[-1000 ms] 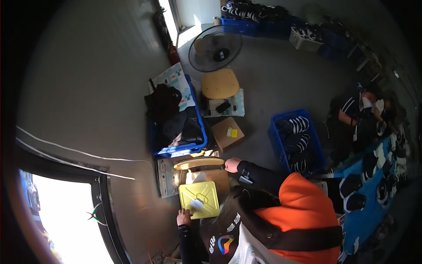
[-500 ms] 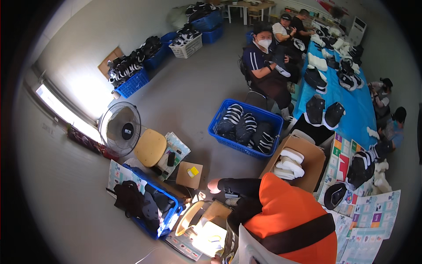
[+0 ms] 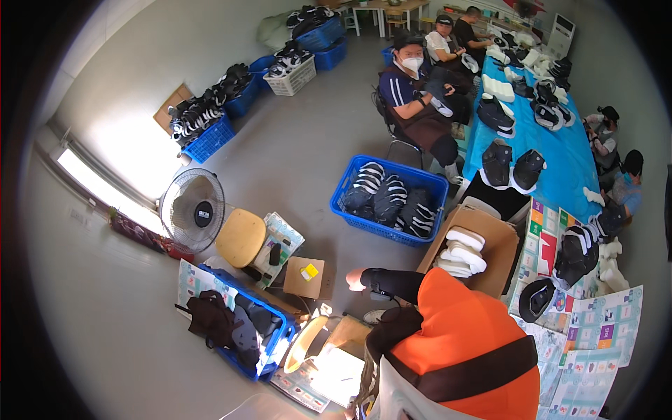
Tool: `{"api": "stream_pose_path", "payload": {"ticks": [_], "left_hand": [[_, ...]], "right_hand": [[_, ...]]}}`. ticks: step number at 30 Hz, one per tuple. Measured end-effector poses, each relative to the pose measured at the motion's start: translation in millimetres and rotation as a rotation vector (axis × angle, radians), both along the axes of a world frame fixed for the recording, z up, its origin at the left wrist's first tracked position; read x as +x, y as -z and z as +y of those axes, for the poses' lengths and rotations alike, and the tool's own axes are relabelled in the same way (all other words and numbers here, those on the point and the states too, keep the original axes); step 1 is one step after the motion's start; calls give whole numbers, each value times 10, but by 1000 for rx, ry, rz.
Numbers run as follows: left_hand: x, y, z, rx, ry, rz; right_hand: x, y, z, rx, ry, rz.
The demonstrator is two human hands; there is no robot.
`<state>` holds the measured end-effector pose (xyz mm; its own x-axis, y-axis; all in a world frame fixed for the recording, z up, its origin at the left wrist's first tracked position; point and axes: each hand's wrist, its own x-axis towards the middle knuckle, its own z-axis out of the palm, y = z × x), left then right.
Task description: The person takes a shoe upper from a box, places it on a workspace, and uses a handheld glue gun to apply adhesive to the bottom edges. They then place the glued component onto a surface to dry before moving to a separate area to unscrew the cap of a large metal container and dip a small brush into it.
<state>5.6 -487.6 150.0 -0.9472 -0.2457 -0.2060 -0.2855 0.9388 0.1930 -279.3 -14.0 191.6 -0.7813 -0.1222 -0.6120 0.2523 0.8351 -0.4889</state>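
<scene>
My right arm, in an orange sleeve with a black oversleeve, reaches to the left across the lower middle. At its end my right hand [image 3: 355, 278] is small and rounded in view; its fingers cannot be made out, and no held thing shows. It is nearest to a small cardboard box [image 3: 297, 278] with a yellow item [image 3: 309, 271] on top. Below the forearm a light-coloured shoe [image 3: 373, 316] shows in part. Only a sliver of my left hand [image 3: 348, 415] shows at the lower edge, beside a sunlit white sheet [image 3: 339, 374].
A blue basket [image 3: 341, 215] of black-and-white shoes stands ahead, beside a carton [image 3: 500, 269] of white shoe-shaped pieces. Several people sit along a blue-covered table [image 3: 563, 164] with shoes. To the left are a fan [image 3: 203, 210], a wooden stool [image 3: 240, 238] and a blue crate [image 3: 280, 343] holding a dark bag.
My right hand has risen slightly and shifted to the right. My left hand has slipped mostly below the lower edge. The whole view has shifted a little.
</scene>
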Motion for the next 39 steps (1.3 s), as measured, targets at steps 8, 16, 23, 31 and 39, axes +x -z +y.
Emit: {"api": "stream_pose_path", "payload": {"ticks": [8, 16, 23, 31, 39], "left_hand": [[177, -114, -277, -24, -141, -22], [552, -184, -474, -60, -495, -108], [273, 93, 281, 131, -599, -71], [3394, 288, 1322, 49, -1451, -182], [4696, 507, 2170, -151, -2158, -84]], "right_hand": [[-928, -2495, 999, 57, 867, 1079], [-1334, -3117, 1215, -209, 745, 1355], [-1507, -1033, 183, -234, 358, 672], [-1702, -501, -803, -490, 89, 168], [-2195, -617, -740, -50, -88, 109]]}}
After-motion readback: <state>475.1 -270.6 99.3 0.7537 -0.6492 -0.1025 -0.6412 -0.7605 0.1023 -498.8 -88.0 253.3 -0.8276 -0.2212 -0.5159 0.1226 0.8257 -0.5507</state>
